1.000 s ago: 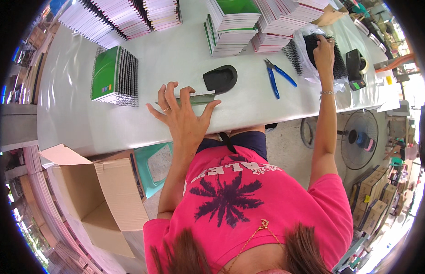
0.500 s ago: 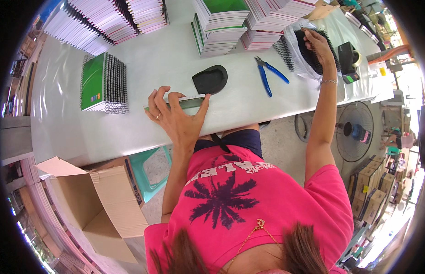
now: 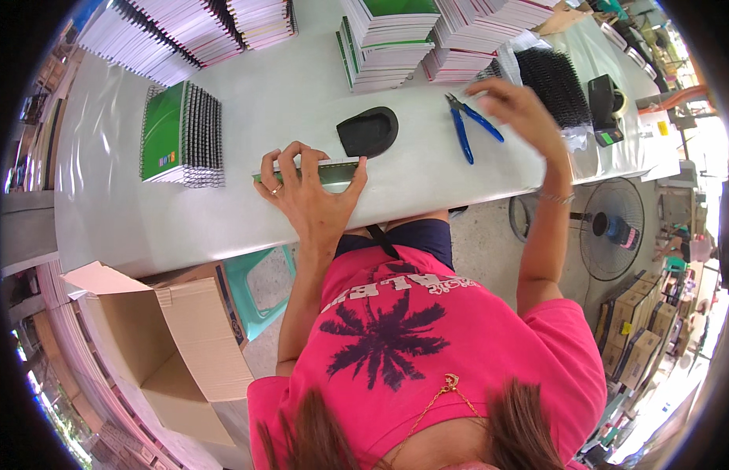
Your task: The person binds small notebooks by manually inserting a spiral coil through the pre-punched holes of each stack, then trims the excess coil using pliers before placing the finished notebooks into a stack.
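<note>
The thin green notebook (image 3: 313, 172) is lying flat on the white table (image 3: 106, 211), close to the table's near edge, and its long axis is running left to right, parallel to that edge. Its right end is pointing toward the blue pliers (image 3: 468, 125).

You are pressing your left hand (image 3: 305, 192) down on this notebook, with the fingers spread wide apart: the fingertips are resting on its far long edge and the thumb is touching its right end.

Just behind the notebook, a black oval holder (image 3: 368, 131) is sitting on the table, its hollow side facing up.

To the right of the notebook, your right hand (image 3: 521, 110) is hovering above the table, just beyond the pliers, with the fingers loosely curled and a little apart; I cannot tell if they are holding anything. Behind this hand a bundle of black spiral coils (image 3: 552, 78) is lying in clear plastic.

To the left of the notebook, a pile of green spiral notebooks (image 3: 180, 133) is standing well apart from it. Far behind, more stacks of notebooks (image 3: 388, 39) are lining the table's back edge.
</note>
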The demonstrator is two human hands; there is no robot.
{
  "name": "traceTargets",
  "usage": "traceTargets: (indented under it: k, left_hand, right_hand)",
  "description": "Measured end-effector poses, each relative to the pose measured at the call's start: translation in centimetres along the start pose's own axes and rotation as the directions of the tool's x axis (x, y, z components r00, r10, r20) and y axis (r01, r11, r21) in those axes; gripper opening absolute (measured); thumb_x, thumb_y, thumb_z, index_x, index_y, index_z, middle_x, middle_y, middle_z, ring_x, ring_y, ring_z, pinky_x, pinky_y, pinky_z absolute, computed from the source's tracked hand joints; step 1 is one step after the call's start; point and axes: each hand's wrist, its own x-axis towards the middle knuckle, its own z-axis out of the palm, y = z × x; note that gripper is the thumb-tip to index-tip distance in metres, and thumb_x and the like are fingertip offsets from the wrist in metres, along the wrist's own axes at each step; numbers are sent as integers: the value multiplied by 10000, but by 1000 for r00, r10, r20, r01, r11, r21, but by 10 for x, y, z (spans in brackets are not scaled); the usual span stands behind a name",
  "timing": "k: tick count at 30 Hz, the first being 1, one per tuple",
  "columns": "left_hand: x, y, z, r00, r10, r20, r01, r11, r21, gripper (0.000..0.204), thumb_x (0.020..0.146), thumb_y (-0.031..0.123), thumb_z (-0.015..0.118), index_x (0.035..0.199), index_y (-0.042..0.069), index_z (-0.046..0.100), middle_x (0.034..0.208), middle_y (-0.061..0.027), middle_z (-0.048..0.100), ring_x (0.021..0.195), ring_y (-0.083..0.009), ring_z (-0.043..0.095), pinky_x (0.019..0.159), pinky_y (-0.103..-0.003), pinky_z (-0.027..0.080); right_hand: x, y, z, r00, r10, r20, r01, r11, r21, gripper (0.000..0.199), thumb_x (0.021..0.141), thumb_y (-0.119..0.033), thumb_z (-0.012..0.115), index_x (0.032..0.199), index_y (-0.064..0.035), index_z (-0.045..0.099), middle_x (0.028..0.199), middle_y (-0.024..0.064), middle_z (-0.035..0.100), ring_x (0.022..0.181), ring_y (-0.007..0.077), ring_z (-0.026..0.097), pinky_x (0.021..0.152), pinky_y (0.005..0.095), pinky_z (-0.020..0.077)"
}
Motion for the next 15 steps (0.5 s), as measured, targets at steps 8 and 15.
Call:
traceTargets:
  k: [8, 15]
  left_hand:
    - [2, 6, -4, 999, 23, 43, -23, 1000, 4, 354, 649, 329, 846, 858, 131, 641, 1085, -26, 523, 1172, -319, 392, 972, -500, 286]
    - [4, 5, -3, 999, 24, 34, -24, 1000, 12, 341, 642, 317, 842, 859, 140, 646, 1079, -23, 527, 1160, -310, 401, 966, -496, 286]
  right_hand:
    - [3, -48, 126, 999, 38, -36, -27, 958, 285, 192, 856, -94, 688, 1029, -11, 671, 927, 84, 685, 748, 160, 547, 694, 299, 459]
    - [5, -58, 134, 999, -11, -40, 21, 960, 278, 209, 854, -74, 679, 1044, 10, 666, 960, 71, 683, 845, 163, 595, 791, 296, 466]
